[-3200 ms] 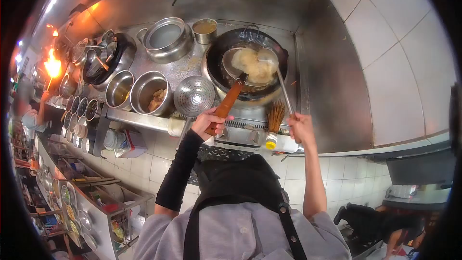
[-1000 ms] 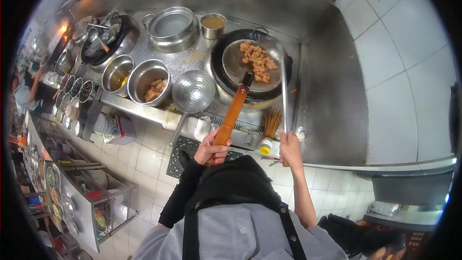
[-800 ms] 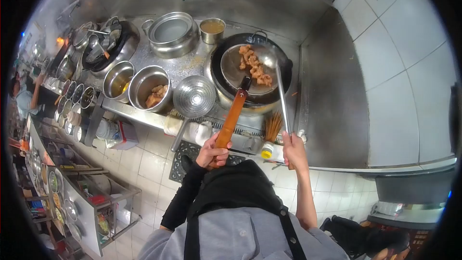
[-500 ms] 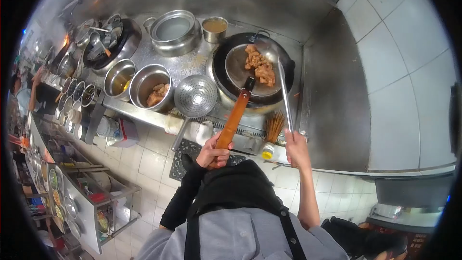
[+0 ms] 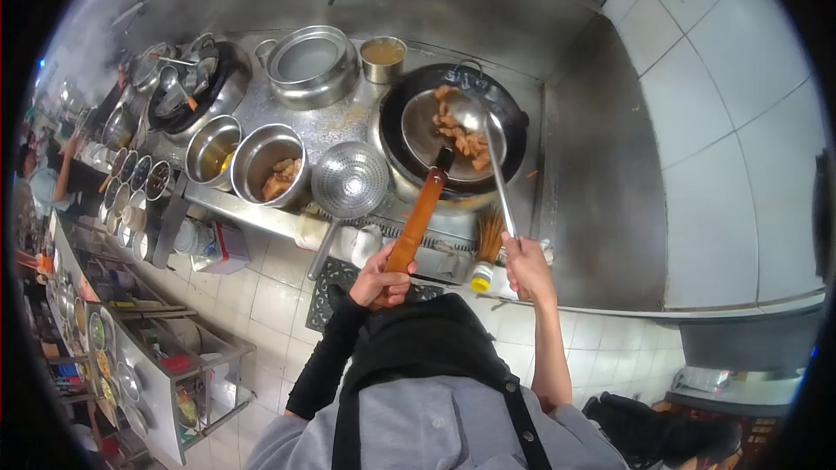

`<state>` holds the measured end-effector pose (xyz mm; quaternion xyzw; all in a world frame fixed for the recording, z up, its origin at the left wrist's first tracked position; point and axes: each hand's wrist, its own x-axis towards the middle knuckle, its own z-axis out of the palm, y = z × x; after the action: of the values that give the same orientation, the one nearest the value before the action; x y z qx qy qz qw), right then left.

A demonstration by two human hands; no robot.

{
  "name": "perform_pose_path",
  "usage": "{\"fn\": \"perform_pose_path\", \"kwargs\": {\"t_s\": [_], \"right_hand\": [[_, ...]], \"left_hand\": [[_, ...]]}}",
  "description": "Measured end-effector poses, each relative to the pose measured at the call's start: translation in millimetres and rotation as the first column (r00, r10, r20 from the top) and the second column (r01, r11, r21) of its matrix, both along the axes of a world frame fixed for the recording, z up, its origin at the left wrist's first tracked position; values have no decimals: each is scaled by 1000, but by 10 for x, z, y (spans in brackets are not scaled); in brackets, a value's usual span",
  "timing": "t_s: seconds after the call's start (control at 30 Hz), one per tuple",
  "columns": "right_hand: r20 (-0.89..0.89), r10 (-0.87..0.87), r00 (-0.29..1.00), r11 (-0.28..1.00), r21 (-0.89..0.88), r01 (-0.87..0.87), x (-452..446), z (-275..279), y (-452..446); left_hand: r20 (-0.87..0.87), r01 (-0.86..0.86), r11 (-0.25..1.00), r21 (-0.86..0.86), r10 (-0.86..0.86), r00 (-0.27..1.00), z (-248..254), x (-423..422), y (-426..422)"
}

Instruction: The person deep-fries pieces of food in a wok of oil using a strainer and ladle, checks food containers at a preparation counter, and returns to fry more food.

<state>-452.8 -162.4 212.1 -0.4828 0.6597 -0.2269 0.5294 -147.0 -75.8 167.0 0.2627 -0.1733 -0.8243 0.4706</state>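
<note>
My left hand (image 5: 381, 280) is closed round the long orange-brown handle of a shallow round pan (image 5: 418, 132). That pan sits within a larger black wok (image 5: 515, 135) on the burner; whether it is perforated is hard to tell. Browned chunks of food (image 5: 451, 129), probably meat, lie in it. Gripped in my right hand (image 5: 529, 268) is the long metal handle of a ladle (image 5: 468, 110), its bowl over the chunks. Just left of that hand are a bamboo brush (image 5: 489, 233) and a yellow-capped container (image 5: 482, 275).
Left of the wok rests a perforated strainer (image 5: 350, 178). Beyond it stand a pot with chunks (image 5: 270, 164), a pot with yellow liquid (image 5: 213, 151), a wide steel pot (image 5: 313, 68) and a cup of brownish liquid (image 5: 383, 59). A tiled wall (image 5: 697, 139) bounds the right.
The ladle's bowl has shifted left over the pan, and the chunks have spread lower and looser. My right hand has moved slightly left; my left hand keeps its hold.
</note>
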Motion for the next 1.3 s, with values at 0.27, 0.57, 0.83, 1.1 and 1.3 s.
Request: {"fn": "perform_pose_path", "kwargs": {"t_s": [0.27,0.57,0.83,1.1,1.3], "right_hand": [[-401,191,896,969,-68,-237,128,392,-209],[-659,149,737,871,-265,-414,-16,15,212],[-556,129,821,877,-322,-356,-96,130,548],[-411,60,909,953,-249,-175,132,314,525],[-341,166,925,971,-108,-214,247,175,289]], "left_hand": [[20,8,1000,15,-8,1000,52,14,12],[-7,-56,998,-8,56,998,61,121,-75],[60,-41,998,-37,43,997,101,145,-13],[15,-23,1000,-18,24,1000,47,181,60],[73,-36,999,-2,36,997,61,189,-72]]}}
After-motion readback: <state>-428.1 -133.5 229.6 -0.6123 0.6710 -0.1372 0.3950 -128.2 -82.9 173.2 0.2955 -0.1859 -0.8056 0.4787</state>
